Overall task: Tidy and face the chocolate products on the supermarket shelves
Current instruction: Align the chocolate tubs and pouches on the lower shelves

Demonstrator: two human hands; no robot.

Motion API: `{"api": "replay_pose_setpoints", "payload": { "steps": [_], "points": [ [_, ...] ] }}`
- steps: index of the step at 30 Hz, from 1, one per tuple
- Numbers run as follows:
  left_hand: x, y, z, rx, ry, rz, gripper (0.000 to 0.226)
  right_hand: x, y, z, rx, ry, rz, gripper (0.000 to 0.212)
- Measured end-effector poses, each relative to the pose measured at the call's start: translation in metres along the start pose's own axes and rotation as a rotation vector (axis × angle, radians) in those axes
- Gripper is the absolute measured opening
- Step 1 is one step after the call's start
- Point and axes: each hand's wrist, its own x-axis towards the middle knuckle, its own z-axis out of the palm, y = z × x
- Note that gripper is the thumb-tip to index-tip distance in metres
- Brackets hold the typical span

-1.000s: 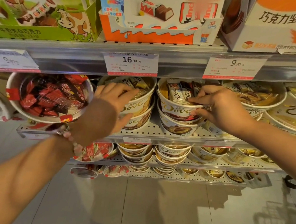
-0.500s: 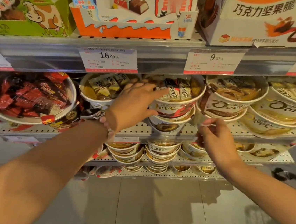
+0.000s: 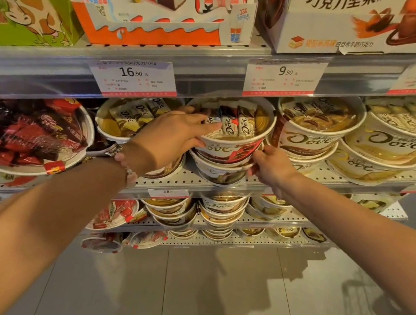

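Both hands met at one round white Dove chocolate tub (image 3: 231, 144) with a clear lid and a red-and-brown side band, stacked on another tub on the perforated metal shelf (image 3: 194, 181). The left hand (image 3: 175, 138) grasped its rim and left side, fingers spread across the lid. The right hand (image 3: 272, 168) gripped the tub's lower right edge, fingers curled against it. Similar cream Dove tubs (image 3: 317, 133) stood just beside it to the right, and a tub of red-wrapped chocolates (image 3: 27, 135) sat well apart to the left.
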Motion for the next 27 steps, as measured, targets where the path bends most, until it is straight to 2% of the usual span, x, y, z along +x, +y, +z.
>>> {"api": "replay_pose_setpoints", "payload": {
  "steps": [3,7,10,13,17,22,25,27],
  "points": [
    [-0.003,-0.004,-0.002,-0.039,0.017,0.042,0.051,0.002,-0.002,-0.005,-0.059,-0.056,-0.035,0.02],
    [-0.004,-0.006,-0.002,-0.021,0.007,0.058,0.05,-0.004,0.002,-0.001,-0.075,0.016,-0.025,0.02],
    [-0.003,-0.005,-0.001,-0.036,0.012,0.061,0.049,-0.029,0.009,0.012,0.141,-0.062,0.097,0.019],
    [-0.003,-0.005,-0.001,-0.051,0.022,0.053,0.048,-0.034,0.007,0.024,0.254,-0.087,0.084,0.026],
    [-0.002,-0.003,-0.001,-0.089,0.053,0.05,0.044,-0.012,0.002,0.019,0.106,0.019,0.062,0.032],
    [0.0,-0.006,-0.002,-0.131,0.05,0.03,0.042,-0.002,0.0,0.007,0.106,-0.022,0.034,0.025],
    [-0.002,-0.005,-0.003,-0.114,0.036,0.029,0.051,-0.01,0.005,0.005,0.182,-0.042,-0.011,0.03],
    [-0.007,-0.005,-0.006,-0.057,0.027,0.014,0.062,-0.022,0.01,0.0,0.138,-0.006,-0.067,0.023]
  ]
}}
